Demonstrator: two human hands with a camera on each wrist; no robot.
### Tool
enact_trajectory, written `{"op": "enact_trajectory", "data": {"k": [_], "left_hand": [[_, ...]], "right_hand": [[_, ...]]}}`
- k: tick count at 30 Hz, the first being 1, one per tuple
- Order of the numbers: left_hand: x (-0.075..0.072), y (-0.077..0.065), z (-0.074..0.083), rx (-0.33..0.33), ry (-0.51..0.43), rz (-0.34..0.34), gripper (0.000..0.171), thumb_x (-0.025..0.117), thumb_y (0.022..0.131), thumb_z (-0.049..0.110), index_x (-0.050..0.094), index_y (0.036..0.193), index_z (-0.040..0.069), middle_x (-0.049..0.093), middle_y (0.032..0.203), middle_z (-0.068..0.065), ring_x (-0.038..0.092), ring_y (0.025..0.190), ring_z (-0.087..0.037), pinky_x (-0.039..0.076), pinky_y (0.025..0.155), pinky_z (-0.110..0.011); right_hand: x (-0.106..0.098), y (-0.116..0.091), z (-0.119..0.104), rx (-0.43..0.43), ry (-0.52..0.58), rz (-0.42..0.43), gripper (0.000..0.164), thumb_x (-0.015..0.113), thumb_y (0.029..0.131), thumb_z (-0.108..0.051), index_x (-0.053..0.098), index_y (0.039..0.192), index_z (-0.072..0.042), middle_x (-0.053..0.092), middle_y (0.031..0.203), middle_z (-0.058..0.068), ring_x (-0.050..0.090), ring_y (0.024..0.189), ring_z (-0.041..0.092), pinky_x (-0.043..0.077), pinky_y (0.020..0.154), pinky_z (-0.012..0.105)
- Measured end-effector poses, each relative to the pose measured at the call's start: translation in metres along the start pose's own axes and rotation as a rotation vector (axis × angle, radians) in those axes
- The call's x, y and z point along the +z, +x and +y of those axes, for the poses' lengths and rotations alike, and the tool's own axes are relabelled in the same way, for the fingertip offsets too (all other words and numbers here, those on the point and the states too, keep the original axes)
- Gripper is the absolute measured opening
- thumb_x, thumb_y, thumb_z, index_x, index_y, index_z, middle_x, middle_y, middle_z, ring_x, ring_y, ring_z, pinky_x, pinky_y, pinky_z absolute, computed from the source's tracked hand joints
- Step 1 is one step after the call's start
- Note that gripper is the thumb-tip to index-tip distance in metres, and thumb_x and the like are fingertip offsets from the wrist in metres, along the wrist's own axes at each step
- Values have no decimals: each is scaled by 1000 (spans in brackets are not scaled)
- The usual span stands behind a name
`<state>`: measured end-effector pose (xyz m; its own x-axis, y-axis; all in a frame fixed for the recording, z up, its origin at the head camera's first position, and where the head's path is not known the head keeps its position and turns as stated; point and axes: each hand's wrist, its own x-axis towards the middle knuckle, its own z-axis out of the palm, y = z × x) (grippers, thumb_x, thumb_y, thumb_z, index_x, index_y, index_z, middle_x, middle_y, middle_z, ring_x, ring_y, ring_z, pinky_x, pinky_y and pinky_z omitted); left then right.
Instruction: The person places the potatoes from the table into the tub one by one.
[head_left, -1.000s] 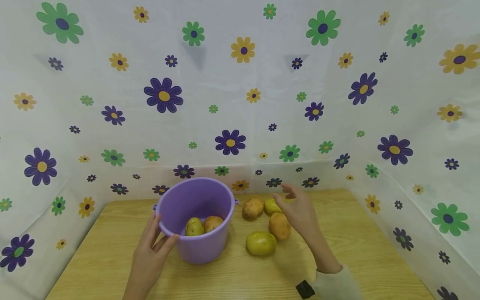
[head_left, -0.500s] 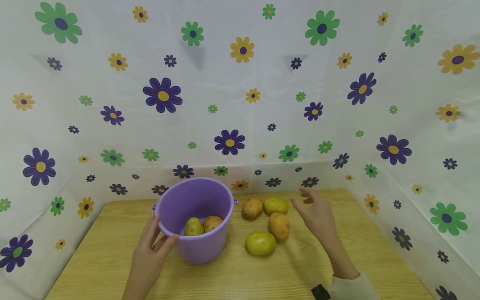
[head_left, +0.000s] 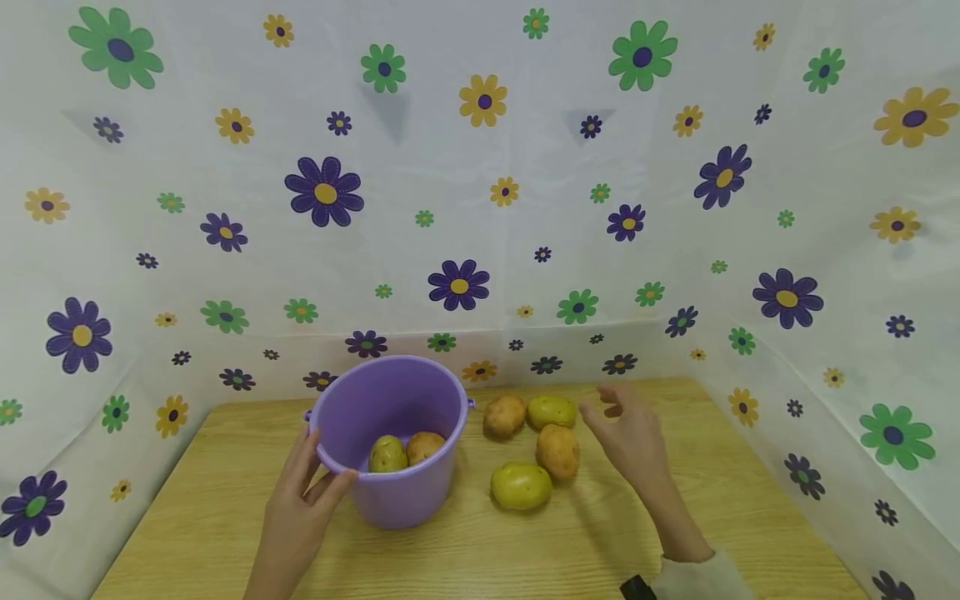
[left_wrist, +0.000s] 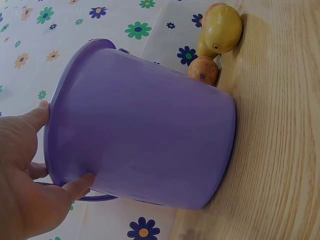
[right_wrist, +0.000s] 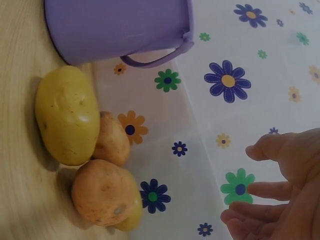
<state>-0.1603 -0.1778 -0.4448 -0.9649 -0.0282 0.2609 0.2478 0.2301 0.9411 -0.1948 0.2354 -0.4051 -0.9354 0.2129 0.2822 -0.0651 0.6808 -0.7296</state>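
A purple bucket point(head_left: 405, 504) stands left of centre on the wooden table, with a yellow potato point(head_left: 388, 455) and a brown potato point(head_left: 425, 447) inside. My left hand point(head_left: 295, 510) holds it at the near-left rim, thumb and fingers spread along the rim and outer wall. To the bucket's right lie two yellow potatoes point(head_left: 521, 487) and two brown potatoes point(head_left: 558, 452) in a loose group. My right hand point(head_left: 628, 429) hovers to the right of this group, fingers loosely bent and holding nothing. In the right wrist view its fingers are apart from the potatoes.
A white flower-print sheet point(head_left: 420, 250) rises behind the wooden table point(head_left: 697, 500) and along both sides. The bucket's thin purple handle point(right_wrist: 155, 61) hangs down behind its wall. A black strap point(head_left: 637, 587) shows near the right sleeve.
My right hand has drawn back to the right, away from the far yellow potato it overlapped, then dipped slightly. The left hand and the bucket have stayed in place.
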Motion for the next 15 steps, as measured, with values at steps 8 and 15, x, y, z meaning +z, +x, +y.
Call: {"op": "enact_trajectory", "data": {"k": [8,15], "left_hand": [[0,0,0,4,1,6,81,72,100,15,23,163,1,7,172,-14,27,150,-46,44,104,-14],[0,0,-2,14,-13,6,82,72,99,13,22,163,1,7,172,-14,26,150,-46,44,105,-14]], "right_hand": [[17,-7,12,20,-13,3,47,69,97,-25,64,133,3,67,127,24,66,106,38,61,81,50],[31,-15,19,29,-36,-1,47,72,97,-24,64,130,8,68,121,27,67,101,39,63,72,46]]}}
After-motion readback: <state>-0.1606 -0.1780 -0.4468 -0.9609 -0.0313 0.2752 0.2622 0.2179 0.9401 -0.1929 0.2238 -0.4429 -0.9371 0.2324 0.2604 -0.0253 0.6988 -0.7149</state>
